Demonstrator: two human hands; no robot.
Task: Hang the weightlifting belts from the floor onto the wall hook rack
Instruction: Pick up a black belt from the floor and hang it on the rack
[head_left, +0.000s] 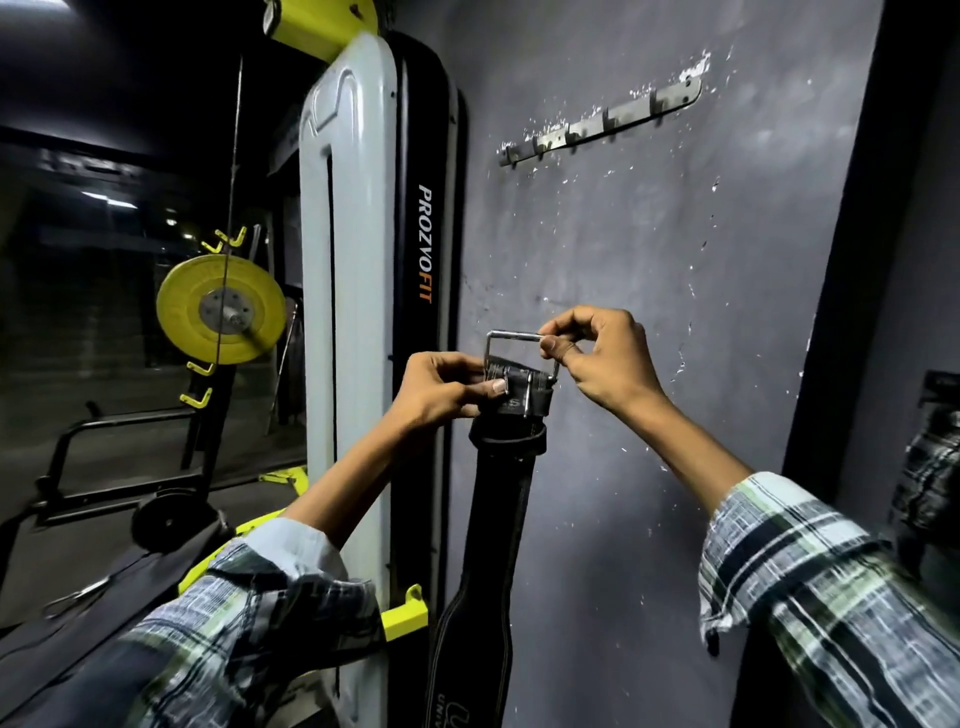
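Black leather weightlifting belt (493, 499) hangs down, steel buckle (519, 364) uppermost; left hand (441, 387) pinches the strap end, right hand (597, 353) pinches the buckle frame

place: gym | cues: weight machine (348, 260), yellow plate (221, 309), hook rack (602, 124)
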